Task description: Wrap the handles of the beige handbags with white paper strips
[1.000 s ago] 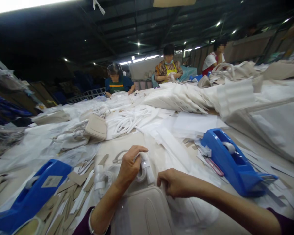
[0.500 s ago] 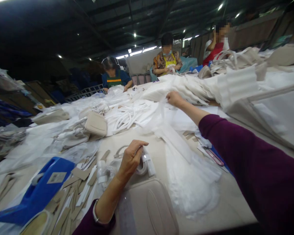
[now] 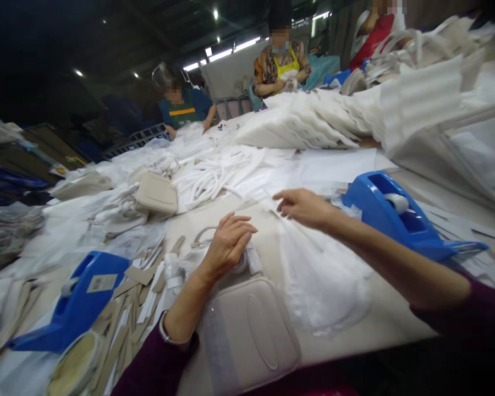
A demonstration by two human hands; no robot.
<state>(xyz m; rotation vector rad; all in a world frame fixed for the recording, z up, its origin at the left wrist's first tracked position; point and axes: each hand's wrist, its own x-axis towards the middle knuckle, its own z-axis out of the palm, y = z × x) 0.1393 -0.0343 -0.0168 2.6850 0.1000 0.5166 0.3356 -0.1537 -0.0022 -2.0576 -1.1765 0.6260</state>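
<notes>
A beige bag lies at the table's front edge, a translucent plastic piece with a bluish strip across its left part. Straps wrapped in clear film lie just behind it. My left hand rests over these wrapped straps, its fingers stretched out and holding nothing visible. To the right is a pile of thin translucent plastic bags. My right hand hovers at the far end of that pile, index finger extended and the others loosely bent, with no plastic plainly gripped.
Blue tape dispensers stand left and right. Beige and white strips and a tape roll lie at left. Farther back are another beige bag, white cords and stacked white foam sheets. Several people work across the table.
My right hand has come back toward me and down from the far side, and the raised plastic now lies lower. My left hand's fingers have spread. The view has tilted downward.
</notes>
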